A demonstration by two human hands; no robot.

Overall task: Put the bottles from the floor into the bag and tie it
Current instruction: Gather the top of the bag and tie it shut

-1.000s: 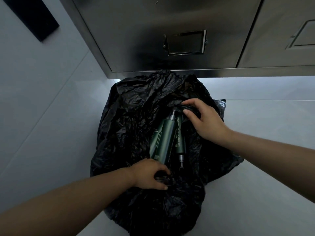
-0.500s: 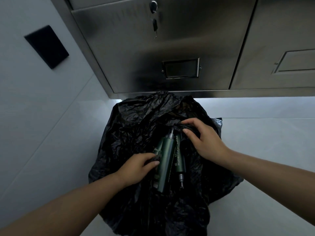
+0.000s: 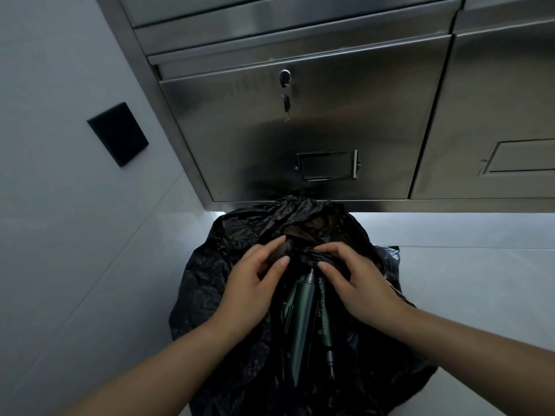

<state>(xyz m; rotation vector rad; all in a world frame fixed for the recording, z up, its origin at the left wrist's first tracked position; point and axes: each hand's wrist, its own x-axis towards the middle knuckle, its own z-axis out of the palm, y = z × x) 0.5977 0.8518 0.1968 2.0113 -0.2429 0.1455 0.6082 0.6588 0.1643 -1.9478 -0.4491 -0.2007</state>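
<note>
While lying on the floor before the cabinet, bag holds bottles in its open mouth, between both hands. Left hand pinching far rim plastic; right hand pinching the rim just beside it. Gathered so, probably, to close for tying.

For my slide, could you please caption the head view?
Both hands gather the black bag over green bottles.

left hand: fingers pinched, forearm extended | right hand: fingers curled, pinching, forearm extended
</note>
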